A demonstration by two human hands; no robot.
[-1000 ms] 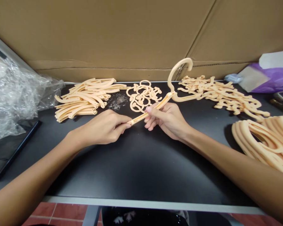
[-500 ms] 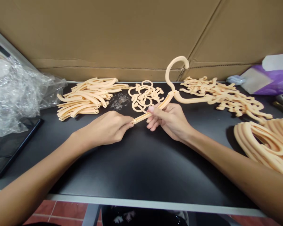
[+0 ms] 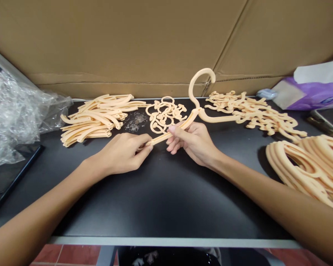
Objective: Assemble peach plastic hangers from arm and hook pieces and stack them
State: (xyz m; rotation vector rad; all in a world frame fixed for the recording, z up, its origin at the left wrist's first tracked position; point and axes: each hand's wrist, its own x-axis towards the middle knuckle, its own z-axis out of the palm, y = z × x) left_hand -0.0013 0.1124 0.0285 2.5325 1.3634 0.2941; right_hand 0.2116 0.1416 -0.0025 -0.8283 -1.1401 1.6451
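Note:
A peach plastic clothes hanger point(image 3: 192, 90) is held above the black table, its hook upward and one arm stretching to the right. My right hand point(image 3: 194, 142) pinches the hanger's left arm between thumb and fingers, partway along. The fingers of my left hand point(image 3: 127, 152) are closed on the outer tip of that same arm, hiding its end. Behind my hands lie small peach hooks and rings point(image 3: 166, 114). To the left is a pile of curved peach hanger arms point(image 3: 97, 116). On the right spreads a heap of wavy peach pieces point(image 3: 255, 111).
Stacked peach hanger parts point(image 3: 302, 166) stand at the right. Behind them are a purple tissue pack point(image 3: 308, 92) and a dark container point(image 3: 329, 120). Clear plastic wrap point(image 3: 19, 114) and a dark flat panel point(image 3: 13, 177) lie at left. Cardboard point(image 3: 127, 44) walls the back.
The camera view has shifted slightly, moving the scene left. My left thumb and fingers have changed position around the hanger arm's tip; my right hand keeps its hold.

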